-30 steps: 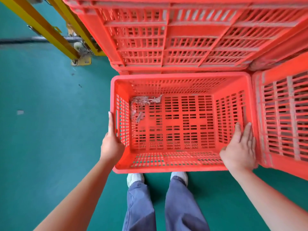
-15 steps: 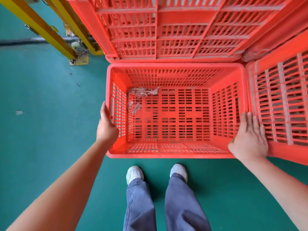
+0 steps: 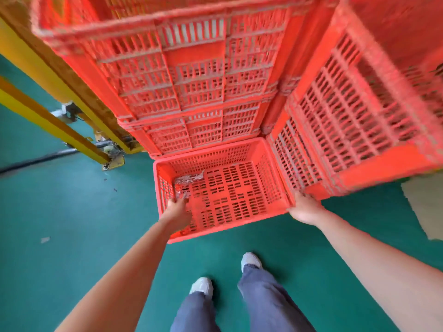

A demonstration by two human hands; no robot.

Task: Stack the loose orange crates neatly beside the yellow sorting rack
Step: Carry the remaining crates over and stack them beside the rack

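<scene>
Your left hand (image 3: pixel 178 212) is touching the orange crate's (image 3: pixel 211 156) 8 o'clock wall and your right hand (image 3: pixel 303 209) its 4 o'clock corner. Blur is hiding whether either is grasping.

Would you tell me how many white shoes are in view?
2: the left white shoe and the right white shoe, both on the green floor near the open orange plastic crate.

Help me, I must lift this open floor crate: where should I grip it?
Take the open crate by its rim on the two short sides, a hand on each, coming from above with fingers hooked over the lip. It stands upright and is too wide for one hand. The neighbouring crate crowds its right side, so grip near the front corner.
</scene>
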